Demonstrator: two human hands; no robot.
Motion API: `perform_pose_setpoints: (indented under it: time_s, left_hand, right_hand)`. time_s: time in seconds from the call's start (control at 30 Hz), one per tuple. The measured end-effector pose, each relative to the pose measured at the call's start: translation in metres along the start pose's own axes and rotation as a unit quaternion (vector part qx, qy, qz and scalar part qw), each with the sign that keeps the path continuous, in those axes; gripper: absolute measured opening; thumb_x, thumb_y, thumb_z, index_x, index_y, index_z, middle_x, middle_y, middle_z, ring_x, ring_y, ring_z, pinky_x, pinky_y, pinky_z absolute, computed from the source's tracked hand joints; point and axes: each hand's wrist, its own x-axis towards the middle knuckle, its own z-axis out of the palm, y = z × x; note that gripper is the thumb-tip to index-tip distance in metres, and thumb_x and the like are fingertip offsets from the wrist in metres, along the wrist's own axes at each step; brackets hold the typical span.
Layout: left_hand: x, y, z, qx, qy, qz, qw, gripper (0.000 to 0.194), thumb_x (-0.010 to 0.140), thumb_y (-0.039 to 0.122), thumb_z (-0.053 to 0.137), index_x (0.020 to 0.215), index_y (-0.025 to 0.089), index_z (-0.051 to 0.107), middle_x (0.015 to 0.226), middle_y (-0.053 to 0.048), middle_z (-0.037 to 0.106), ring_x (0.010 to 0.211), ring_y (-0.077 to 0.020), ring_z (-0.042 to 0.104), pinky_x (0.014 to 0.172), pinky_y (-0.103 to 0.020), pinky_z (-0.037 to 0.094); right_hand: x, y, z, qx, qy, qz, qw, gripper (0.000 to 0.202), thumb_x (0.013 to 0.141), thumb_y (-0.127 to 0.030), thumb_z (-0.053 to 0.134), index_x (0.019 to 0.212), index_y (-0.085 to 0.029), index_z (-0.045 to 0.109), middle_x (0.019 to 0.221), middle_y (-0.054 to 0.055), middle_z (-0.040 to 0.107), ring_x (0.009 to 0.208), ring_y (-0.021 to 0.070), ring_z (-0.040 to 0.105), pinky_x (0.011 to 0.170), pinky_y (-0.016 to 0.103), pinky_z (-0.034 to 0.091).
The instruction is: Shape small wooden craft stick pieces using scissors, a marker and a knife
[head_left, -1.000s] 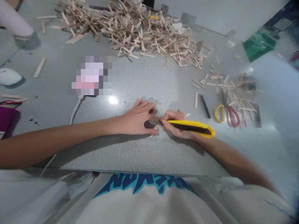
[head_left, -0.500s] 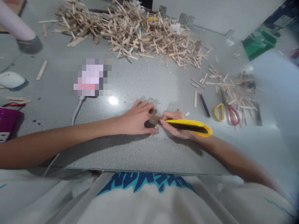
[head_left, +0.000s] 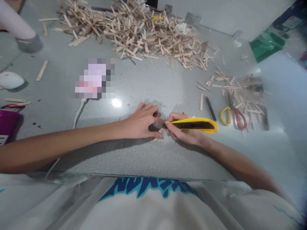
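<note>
My right hand grips a yellow and black utility knife, its handle pointing right and its front end toward my other hand. My left hand rests on the grey table with thumb and fingers curved around a small wooden piece, which the thumb presses on the tabletop. The knife's tip is beside this piece; whether it touches is too small to tell.
A large heap of wooden sticks lies at the back. Right of my hands are a black pen, scissors and more sticks. A cabled, blurred-out device and white mouse lie left.
My right hand has turned slightly, and the knife's handle has tilted and risen a little. My left hand stays almost where it was.
</note>
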Motion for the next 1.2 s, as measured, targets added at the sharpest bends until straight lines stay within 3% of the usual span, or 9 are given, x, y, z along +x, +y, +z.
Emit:
perform_pose_setpoints:
  time_s: [0.2, 0.63, 0.77, 1.2]
  left_hand:
    - [0.0011, 0.0024, -0.0002, 0.011, 0.006, -0.007, 1.0, 0.048, 0.094, 0.064, 0.081, 0.124, 0.026, 0.082, 0.105, -0.008, 0.057, 0.099, -0.028, 0.052, 0.088, -0.04, 0.03]
    - [0.0022, 0.0022, -0.0002, 0.007, -0.001, -0.022, 1.0, 0.044, 0.095, 0.064, 0.081, 0.117, 0.026, 0.084, 0.107, -0.008, 0.059, 0.101, -0.0282, 0.054, 0.092, -0.042, 0.032]
    - [0.0025, 0.0024, -0.0005, -0.006, -0.001, -0.031, 0.999, 0.044, 0.093, 0.063, 0.083, 0.119, 0.028, 0.084, 0.107, -0.007, 0.059, 0.102, -0.0279, 0.055, 0.094, -0.042, 0.033]
    - [0.0008, -0.0006, 0.004, -0.034, 0.019, -0.021, 0.999, 0.05, 0.096, 0.064, 0.08, 0.135, 0.033, 0.079, 0.106, -0.006, 0.058, 0.102, -0.0275, 0.054, 0.094, -0.042, 0.031]
  right_hand:
    - [0.0016, 0.0004, 0.0064, 0.165, -0.012, 0.076, 0.983, 0.043, 0.106, -0.058, 0.07, 0.085, -0.024, 0.055, 0.069, -0.004, 0.071, 0.043, 0.0077, 0.054, 0.039, 0.019, 0.043]
    - [0.0083, -0.0013, 0.0021, 0.226, -0.028, 0.064, 0.972, 0.047, 0.1, -0.058, 0.078, 0.08, -0.022, 0.057, 0.062, -0.003, 0.072, 0.038, 0.0066, 0.053, 0.035, 0.016, 0.041]
    - [0.0078, 0.0035, 0.0038, 0.22, 0.032, 0.056, 0.973, 0.048, 0.1, -0.06, 0.077, 0.079, -0.023, 0.054, 0.062, -0.003, 0.071, 0.036, 0.0066, 0.051, 0.033, 0.017, 0.04]
    - [-0.0001, 0.0021, 0.0069, 0.146, 0.027, 0.045, 0.988, 0.042, 0.104, -0.056, 0.074, 0.084, -0.023, 0.056, 0.068, -0.003, 0.071, 0.043, 0.0084, 0.056, 0.039, 0.019, 0.046]
